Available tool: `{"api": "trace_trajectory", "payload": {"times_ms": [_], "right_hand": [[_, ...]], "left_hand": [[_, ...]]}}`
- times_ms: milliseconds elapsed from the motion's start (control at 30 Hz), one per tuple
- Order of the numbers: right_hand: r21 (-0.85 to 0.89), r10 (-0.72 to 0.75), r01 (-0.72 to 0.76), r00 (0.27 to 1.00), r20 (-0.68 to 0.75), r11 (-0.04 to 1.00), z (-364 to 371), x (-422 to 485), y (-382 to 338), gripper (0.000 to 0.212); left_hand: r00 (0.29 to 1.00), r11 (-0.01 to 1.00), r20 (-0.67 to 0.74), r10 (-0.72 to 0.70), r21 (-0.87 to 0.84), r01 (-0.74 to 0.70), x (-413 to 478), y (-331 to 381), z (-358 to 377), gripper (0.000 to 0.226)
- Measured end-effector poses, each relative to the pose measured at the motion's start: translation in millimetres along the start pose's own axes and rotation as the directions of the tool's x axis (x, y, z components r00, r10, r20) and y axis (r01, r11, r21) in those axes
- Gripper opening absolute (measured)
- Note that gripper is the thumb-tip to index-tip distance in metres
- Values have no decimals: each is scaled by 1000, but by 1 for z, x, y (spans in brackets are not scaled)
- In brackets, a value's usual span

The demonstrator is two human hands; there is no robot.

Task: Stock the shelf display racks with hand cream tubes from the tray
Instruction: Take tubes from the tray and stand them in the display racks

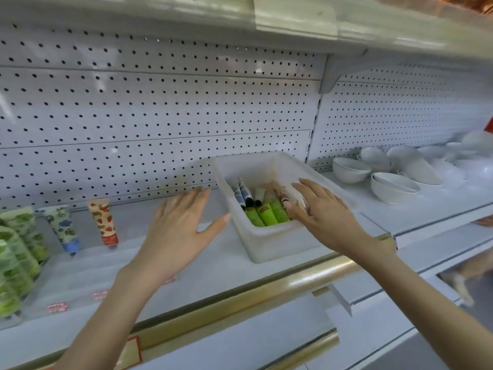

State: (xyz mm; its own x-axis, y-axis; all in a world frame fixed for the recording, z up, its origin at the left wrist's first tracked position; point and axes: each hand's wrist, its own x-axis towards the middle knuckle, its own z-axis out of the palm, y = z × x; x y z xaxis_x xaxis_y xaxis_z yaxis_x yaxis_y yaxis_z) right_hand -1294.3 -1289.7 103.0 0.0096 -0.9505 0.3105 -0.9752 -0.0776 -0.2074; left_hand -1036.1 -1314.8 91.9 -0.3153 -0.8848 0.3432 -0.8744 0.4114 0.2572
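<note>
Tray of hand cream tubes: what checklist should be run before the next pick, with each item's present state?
1. Tray stocked: ok, green tubes and others lie inside.
2. Right hand placed: ok, over the tray, fingers straight.
3. Tube chosen: cannot tell, none gripped.
4. Left hand free: ok, open above the shelf.
5. Room beside the red-patterned tube: ok, bare shelf to its right.
6. Bowls apart from tray: ok.
</note>
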Motion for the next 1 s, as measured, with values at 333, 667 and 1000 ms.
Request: {"api": "trace_trajectory", "payload": {"times_ms": [333,667,1000], "right_hand": [[225,81,-81,997,10,971,9,57,37,51],[277,16,-68,982,188,958,12,108,71,40],[165,-133,77,922,363,983,17,162,73,47]], "left_hand": [[997,997,40,67,-43,-66,53,4,23,99],[996,994,75,47,-101,-39,82,25,38,91],[996,997,82,-45,-64,50,91,40,44,96]]}}
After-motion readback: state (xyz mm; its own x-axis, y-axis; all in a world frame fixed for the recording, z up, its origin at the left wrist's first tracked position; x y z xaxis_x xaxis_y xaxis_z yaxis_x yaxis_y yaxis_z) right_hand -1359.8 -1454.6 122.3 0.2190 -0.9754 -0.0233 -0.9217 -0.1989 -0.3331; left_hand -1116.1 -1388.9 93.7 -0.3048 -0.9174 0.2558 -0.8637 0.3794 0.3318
